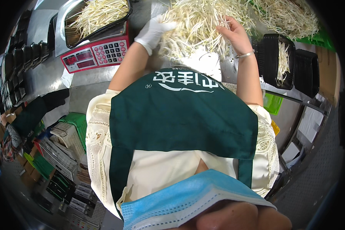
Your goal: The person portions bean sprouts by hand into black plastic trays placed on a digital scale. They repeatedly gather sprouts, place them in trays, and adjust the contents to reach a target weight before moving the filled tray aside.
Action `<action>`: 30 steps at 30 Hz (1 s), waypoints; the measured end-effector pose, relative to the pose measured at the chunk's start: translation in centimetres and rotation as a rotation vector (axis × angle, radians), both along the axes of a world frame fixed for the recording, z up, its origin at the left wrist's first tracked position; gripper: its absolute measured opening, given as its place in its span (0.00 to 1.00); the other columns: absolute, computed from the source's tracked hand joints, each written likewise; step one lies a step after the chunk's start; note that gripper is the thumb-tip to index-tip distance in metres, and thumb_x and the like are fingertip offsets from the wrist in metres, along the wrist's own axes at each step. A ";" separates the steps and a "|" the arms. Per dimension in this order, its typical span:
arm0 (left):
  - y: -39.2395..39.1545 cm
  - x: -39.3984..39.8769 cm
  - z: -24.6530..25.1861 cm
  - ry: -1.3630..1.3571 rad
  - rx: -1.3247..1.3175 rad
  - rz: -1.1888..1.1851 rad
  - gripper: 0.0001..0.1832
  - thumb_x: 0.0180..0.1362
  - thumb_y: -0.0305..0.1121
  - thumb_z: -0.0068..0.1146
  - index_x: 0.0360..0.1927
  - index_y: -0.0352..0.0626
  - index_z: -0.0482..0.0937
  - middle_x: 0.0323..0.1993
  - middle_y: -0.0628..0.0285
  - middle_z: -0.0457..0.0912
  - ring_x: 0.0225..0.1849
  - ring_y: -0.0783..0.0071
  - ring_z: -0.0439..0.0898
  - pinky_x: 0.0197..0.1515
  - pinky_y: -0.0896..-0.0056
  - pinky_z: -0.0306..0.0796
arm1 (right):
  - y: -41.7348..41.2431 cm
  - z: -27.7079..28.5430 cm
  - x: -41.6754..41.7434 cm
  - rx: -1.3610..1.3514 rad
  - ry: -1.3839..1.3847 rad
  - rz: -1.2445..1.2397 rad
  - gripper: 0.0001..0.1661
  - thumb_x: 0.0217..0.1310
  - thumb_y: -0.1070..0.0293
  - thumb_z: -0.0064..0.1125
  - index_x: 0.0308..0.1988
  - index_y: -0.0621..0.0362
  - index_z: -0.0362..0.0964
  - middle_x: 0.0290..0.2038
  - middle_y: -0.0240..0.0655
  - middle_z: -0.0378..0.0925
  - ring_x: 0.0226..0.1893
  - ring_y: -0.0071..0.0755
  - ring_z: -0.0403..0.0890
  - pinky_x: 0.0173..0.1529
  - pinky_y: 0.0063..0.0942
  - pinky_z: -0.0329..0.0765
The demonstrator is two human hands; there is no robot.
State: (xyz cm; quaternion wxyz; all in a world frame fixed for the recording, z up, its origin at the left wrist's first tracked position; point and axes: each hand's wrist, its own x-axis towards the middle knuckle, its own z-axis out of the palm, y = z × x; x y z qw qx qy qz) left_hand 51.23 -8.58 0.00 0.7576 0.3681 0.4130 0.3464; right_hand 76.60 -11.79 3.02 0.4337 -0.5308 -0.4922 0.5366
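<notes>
A large loose heap of bean sprouts (195, 26) lies before me on a metal table, blurred in places. My left hand (153, 34), in a white glove, is at the heap's left side. Its thumb lies against the sprouts, and its other fingers are partly hidden. My bare right hand (238, 36), with a bracelet at the wrist, holds sprouts between thumb and fingers at the right side. Left of my left hand, a black plastic tray of bean sprouts (102, 17) sits tilted on a red digital scale (95, 56) with a lit display.
To the right, a black tray (271, 61) holding a few sprouts stands beside another black tray (307, 73). More bean sprouts (287, 18) lie in a green crate (316, 40). Stacked black trays (26, 57) line the left. Another person (14, 141) is at the far left, near crates (66, 132).
</notes>
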 end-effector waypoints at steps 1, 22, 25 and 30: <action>0.9 -1.8 -2.4 -0.056 -0.026 -0.111 0.17 0.50 0.24 0.50 0.46 0.34 0.71 0.34 0.58 0.78 0.34 0.72 0.78 0.38 0.75 0.72 | -0.1 -0.9 0.6 -0.084 -0.079 0.017 0.22 0.50 0.71 0.60 0.47 0.63 0.67 0.30 0.27 0.74 0.27 0.16 0.71 0.30 0.17 0.69; -1.2 3.1 -1.2 -0.223 -0.037 0.075 0.22 0.49 0.25 0.58 0.49 0.34 0.69 0.40 0.58 0.77 0.39 0.72 0.78 0.41 0.72 0.73 | 0.1 -6.1 -5.4 0.123 -0.507 0.141 0.32 0.50 0.62 0.63 0.50 0.70 0.61 0.42 0.41 0.74 0.41 0.32 0.74 0.47 0.24 0.71; -0.8 2.9 0.5 -0.325 0.042 0.054 0.21 0.47 0.23 0.60 0.46 0.35 0.71 0.39 0.59 0.78 0.39 0.73 0.78 0.40 0.72 0.74 | -0.3 -1.6 -4.3 0.044 -0.072 0.029 0.29 0.49 0.65 0.64 0.50 0.65 0.65 0.42 0.37 0.74 0.40 0.24 0.74 0.43 0.21 0.73; 0.8 -2.7 -3.7 0.192 0.011 0.005 0.25 0.47 0.22 0.53 0.52 0.30 0.66 0.42 0.56 0.76 0.41 0.71 0.76 0.44 0.74 0.70 | 0.9 -0.8 1.9 -0.224 -0.301 0.127 0.18 0.54 0.69 0.58 0.46 0.61 0.71 0.31 0.26 0.75 0.30 0.14 0.71 0.34 0.15 0.68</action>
